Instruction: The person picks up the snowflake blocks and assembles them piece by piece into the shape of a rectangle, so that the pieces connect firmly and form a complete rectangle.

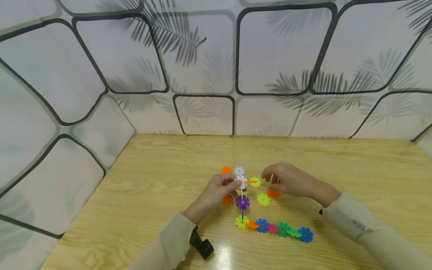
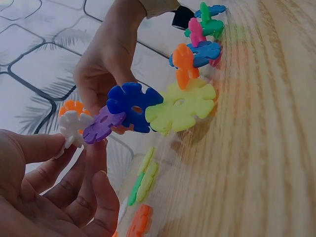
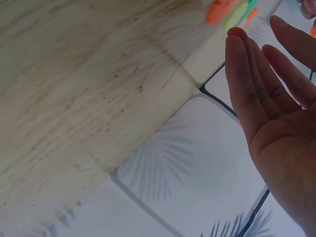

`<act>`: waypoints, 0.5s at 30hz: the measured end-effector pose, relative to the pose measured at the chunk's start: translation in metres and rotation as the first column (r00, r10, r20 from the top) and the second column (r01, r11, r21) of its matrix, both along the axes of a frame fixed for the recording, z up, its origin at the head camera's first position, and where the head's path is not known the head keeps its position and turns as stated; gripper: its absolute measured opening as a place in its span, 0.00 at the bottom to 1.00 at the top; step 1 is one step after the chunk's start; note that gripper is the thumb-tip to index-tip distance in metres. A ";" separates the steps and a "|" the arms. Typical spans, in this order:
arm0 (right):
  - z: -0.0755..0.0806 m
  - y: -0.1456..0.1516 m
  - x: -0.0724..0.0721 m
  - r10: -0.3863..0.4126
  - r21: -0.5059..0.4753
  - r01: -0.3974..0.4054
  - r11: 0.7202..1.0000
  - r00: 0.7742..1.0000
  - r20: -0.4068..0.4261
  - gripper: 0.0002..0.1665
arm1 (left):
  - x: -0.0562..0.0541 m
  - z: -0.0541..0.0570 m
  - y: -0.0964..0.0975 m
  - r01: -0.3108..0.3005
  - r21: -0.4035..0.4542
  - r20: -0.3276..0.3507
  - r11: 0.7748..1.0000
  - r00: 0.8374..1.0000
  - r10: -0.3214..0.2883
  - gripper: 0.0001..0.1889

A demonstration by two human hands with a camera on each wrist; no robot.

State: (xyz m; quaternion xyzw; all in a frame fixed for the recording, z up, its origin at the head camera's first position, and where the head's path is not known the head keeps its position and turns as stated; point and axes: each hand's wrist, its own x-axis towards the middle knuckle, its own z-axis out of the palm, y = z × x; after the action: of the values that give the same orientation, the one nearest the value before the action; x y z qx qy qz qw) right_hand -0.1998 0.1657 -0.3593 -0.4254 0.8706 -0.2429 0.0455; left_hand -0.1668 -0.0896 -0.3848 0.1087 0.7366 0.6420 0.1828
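Observation:
My left hand [image 1: 219, 191] pinches a white notched disc [image 1: 241, 182] between thumb and fingers. It tops a raised column of interlocked discs, with an orange disc [image 2: 74, 107] joined to it, a purple disc [image 2: 103, 124] and a blue disc [image 2: 133, 106] lower down. The column stands on a yellow disc [image 1: 242, 222], from which a row of orange, blue, pink and green discs runs right to a blue end disc [image 1: 305, 234]. Right of the white disc, my right hand [image 1: 290, 180] hovers with loosely bent fingers, holding nothing in the right wrist view.
Loose discs lie around the hands: an orange disc [image 1: 225, 170] and a white disc [image 1: 239, 171] behind, a yellow disc [image 1: 263, 199] and an orange disc [image 1: 273, 193] near the right hand. The wooden table [image 1: 135, 210] meets a patterned wall [image 1: 202, 112] at the back.

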 end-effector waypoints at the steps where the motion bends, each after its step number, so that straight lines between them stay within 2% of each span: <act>1: 0.000 0.001 0.000 -0.006 0.008 0.006 1.000 1.000 0.006 0.13 | 0.000 0.000 0.000 0.001 0.001 -0.003 1.000 1.000 -0.001 0.12; 7: -0.003 0.003 -0.002 -0.008 0.047 0.007 0.999 1.000 0.008 0.14 | -0.002 -0.002 0.000 0.002 -0.003 -0.025 1.000 1.000 -0.002 0.12; 15: -0.007 0.007 -0.005 0.001 0.062 -0.002 0.998 1.000 0.010 0.14 | 0.000 0.000 0.000 -0.014 0.013 0.007 1.000 1.000 0.014 0.11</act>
State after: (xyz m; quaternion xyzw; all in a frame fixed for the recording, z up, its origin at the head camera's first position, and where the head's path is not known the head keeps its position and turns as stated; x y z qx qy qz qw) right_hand -0.2050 0.1727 -0.3663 -0.4232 0.8771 -0.2179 0.0634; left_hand -0.1673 -0.0891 -0.3852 0.1025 0.7324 0.6486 0.1799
